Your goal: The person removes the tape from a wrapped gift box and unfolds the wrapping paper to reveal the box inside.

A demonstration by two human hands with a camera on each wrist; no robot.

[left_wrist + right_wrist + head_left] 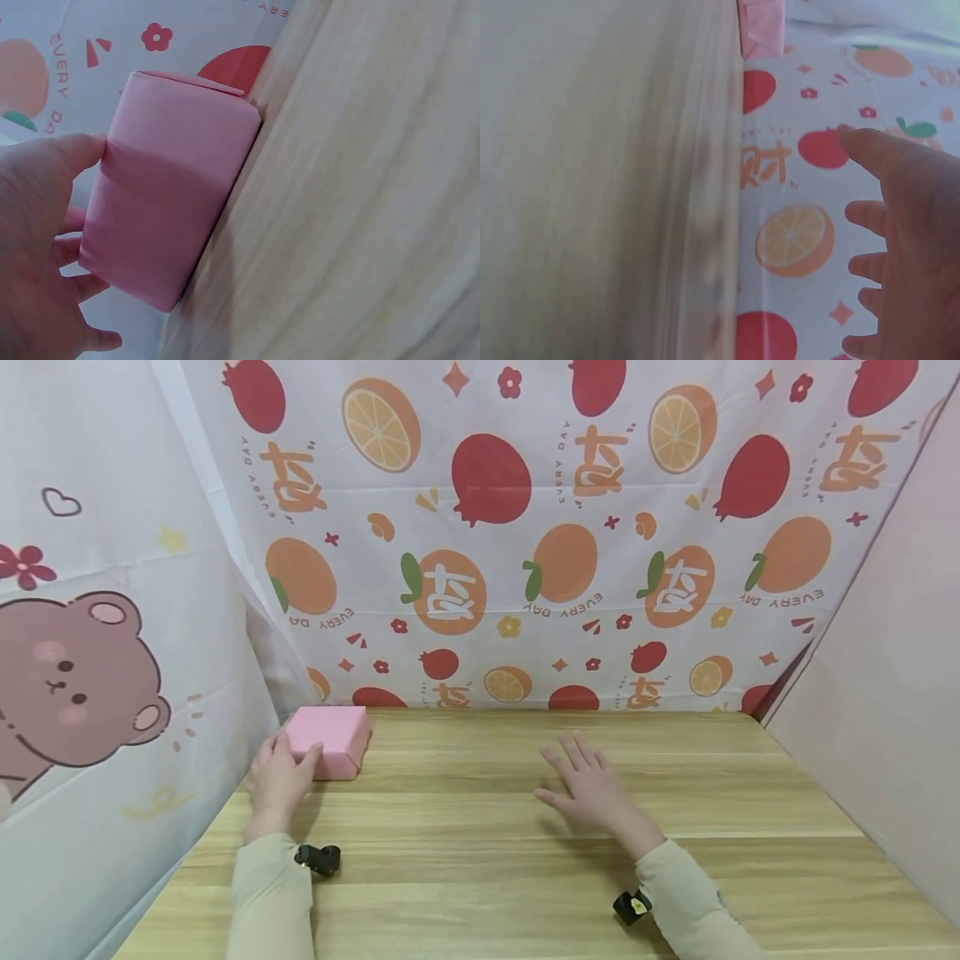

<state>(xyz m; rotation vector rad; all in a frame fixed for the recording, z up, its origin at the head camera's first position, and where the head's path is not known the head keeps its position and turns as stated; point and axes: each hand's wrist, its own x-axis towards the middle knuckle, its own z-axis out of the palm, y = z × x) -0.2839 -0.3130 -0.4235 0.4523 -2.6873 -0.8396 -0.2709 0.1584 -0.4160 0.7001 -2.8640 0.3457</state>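
A pink box [330,737] sits at the far left of the wooden table, by the curtain. My left hand [277,777] is at its near left corner. In the left wrist view the thumb [86,152] meets the box's edge, and the other fingers spread along the side of the box [169,187]; how firmly they press I cannot tell. My right hand [592,789], its fingers spread and holding nothing, is over the right half of the table. The right wrist view shows that hand [922,225] apart from the box, whose end [763,30] appears at the top.
The wooden table [465,860] ends at a back curtain [510,635] printed with fruit. A white curtain with a bear [82,685] hangs on the left, and a plain pale panel [885,677] stands on the right. Small black cameras [318,859] are strapped at both wrists.
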